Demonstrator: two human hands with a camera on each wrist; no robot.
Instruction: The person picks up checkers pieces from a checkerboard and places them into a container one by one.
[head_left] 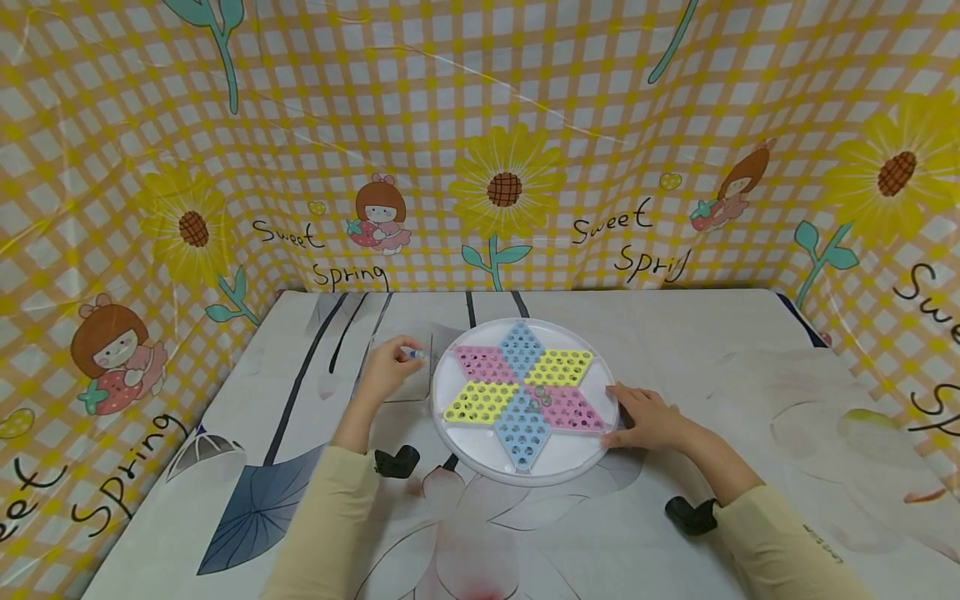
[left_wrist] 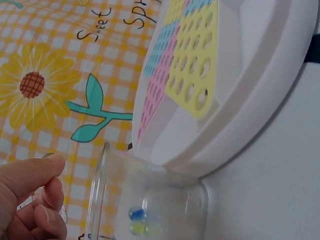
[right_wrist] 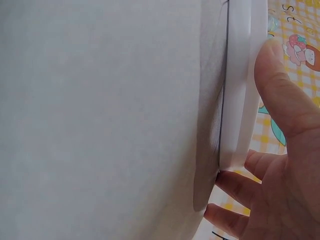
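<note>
A round white board [head_left: 577, 467] lies mid-table, with a star of pink, yellow and blue pegged diamonds. A few glass marbles [head_left: 542, 397] sit near the star's centre. My left hand [head_left: 386, 368] is just left of the board and pinches a small marble [head_left: 417, 354] above a clear cup [left_wrist: 150, 200]. The cup stands against the board's rim [left_wrist: 240, 130] and holds a blue and a yellow marble [left_wrist: 137, 220]. My right hand [head_left: 643, 417] rests against the board's right rim, with the thumb [right_wrist: 280, 90] laid on the rim [right_wrist: 240, 75] and the fingers loose beside it.
Yellow checked sheets printed with sunflowers wall in the table [head_left: 750, 367] at the back and on both sides. A white cloth with a large flower print covers the table. Small black camera mounts show at each wrist.
</note>
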